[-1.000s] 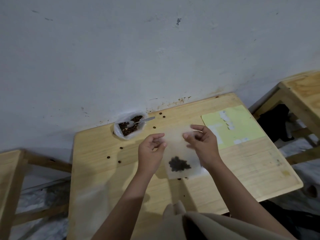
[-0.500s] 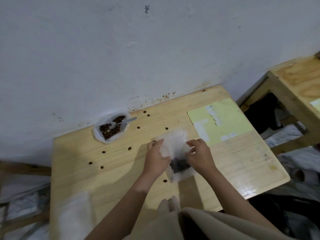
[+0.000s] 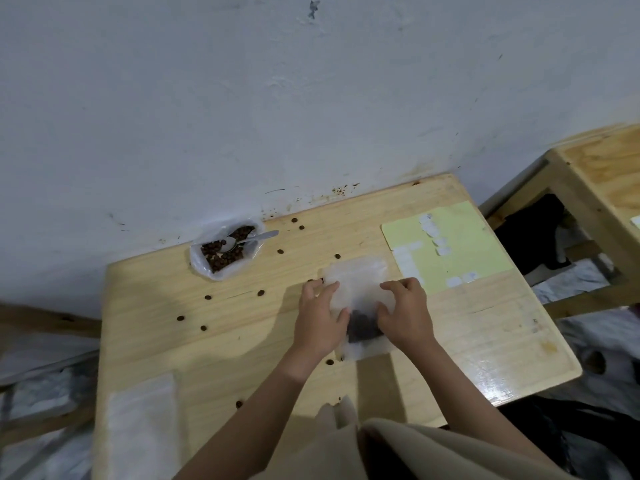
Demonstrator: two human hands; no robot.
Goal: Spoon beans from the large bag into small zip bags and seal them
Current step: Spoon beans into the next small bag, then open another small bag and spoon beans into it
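A small clear zip bag (image 3: 356,282) lies flat on the wooden table (image 3: 485,344), with a dark clump of beans (image 3: 362,325) in its lower half. My left hand (image 3: 320,318) presses on the bag's left side and my right hand (image 3: 407,313) on its right side, fingers spread over the plastic. The large bag (image 3: 225,252) of brown beans stands open at the back left near the wall, with a metal spoon (image 3: 251,239) resting in it.
Loose beans (image 3: 261,292) are scattered over the tabletop. A yellow sheet (image 3: 450,244) with white labels lies at the right. A stack of empty clear bags (image 3: 142,424) sits at the front left. Another wooden table (image 3: 606,168) stands to the right.
The zip bag was held up in both hands, then came down onto the table. Both hands now press it flat.
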